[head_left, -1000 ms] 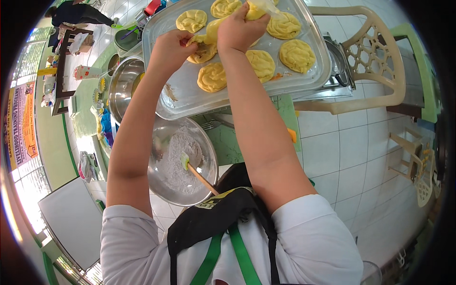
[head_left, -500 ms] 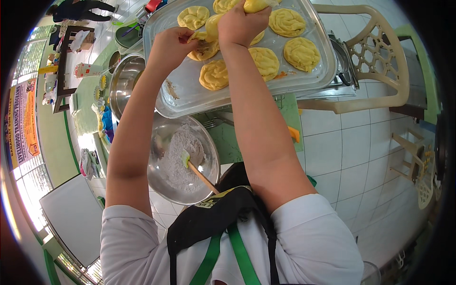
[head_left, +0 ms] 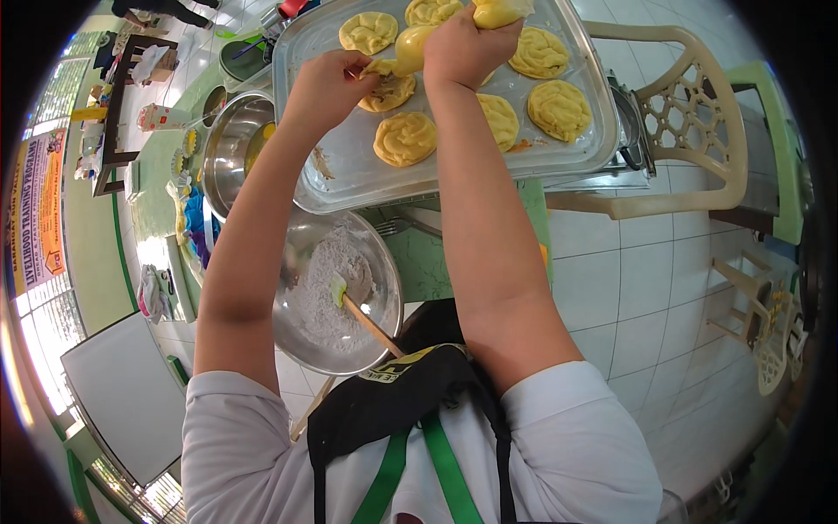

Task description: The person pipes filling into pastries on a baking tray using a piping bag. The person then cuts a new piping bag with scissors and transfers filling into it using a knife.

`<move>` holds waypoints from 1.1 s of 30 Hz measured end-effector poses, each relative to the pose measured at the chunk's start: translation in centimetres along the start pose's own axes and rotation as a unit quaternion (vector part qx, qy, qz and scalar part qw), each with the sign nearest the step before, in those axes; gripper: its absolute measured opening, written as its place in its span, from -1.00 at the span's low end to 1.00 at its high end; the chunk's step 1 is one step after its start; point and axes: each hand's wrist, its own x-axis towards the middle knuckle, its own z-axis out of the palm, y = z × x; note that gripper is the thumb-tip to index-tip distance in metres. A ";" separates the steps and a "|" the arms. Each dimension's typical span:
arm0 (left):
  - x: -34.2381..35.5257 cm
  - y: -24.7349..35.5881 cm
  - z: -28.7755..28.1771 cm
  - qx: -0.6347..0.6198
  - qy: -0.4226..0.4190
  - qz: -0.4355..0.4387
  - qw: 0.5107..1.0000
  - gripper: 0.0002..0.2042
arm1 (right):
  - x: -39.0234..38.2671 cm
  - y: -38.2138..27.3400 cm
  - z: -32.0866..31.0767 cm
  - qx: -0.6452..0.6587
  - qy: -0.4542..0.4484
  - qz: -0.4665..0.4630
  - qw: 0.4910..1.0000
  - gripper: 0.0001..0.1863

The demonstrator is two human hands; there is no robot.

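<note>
A person in a white shirt and a black apron with green straps stood over a worktable, seen from above, both bare arms stretched to the far side. The right hand (head_left: 467,48) was closed in a fist around the upper part of a piping bag (head_left: 419,39) filled with pale yellow dough. The left hand (head_left: 327,83) was curled near the bag's tip; its fingers seemed to pinch or steady the nozzle, though the exact grip could not be made out. The tip sat just above a half-formed swirl (head_left: 388,92) on a metal baking tray (head_left: 349,175).

The tray lay at the far centre of the table and held several finished yellow swirls, among them one (head_left: 404,138) nearer the person and one (head_left: 559,109) to the right. The bag looked soft and yielding, likely to bulge or ooze if squeezed unevenly, so it seemed best held firmly at the top with the tip only guided. The piped dough appeared delicate and easily smeared.

Near the person, left of centre, stood a steel bowl of white flour (head_left: 336,293) with a wooden-handled spatula (head_left: 362,314) resting in it. Further left sat a second steel bowl (head_left: 236,144). A cream plastic chair (head_left: 690,131) stood to the right on a white tiled floor (head_left: 628,288).
</note>
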 end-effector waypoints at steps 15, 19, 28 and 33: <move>-1.3 3.9 0.6 -0.066 0.058 0.162 0.983 -0.34 | 0.6 -3.3 -3.0 0.144 -0.064 0.174 0.972 -0.72; -1.7 7.2 0.3 -0.181 -0.040 0.153 0.971 -0.29 | 1.3 -6.8 -3.9 0.225 -0.186 0.140 0.946 -0.68; -6.9 12.9 -4.0 -0.423 -0.188 0.118 0.878 -0.31 | 4.7 -19.1 -8.2 0.202 -0.488 0.087 0.845 -0.47; -10.7 18.1 -6.9 -0.531 -0.009 0.209 0.821 -0.38 | 4.7 -25.6 -10.3 0.151 -0.583 0.054 0.797 -0.62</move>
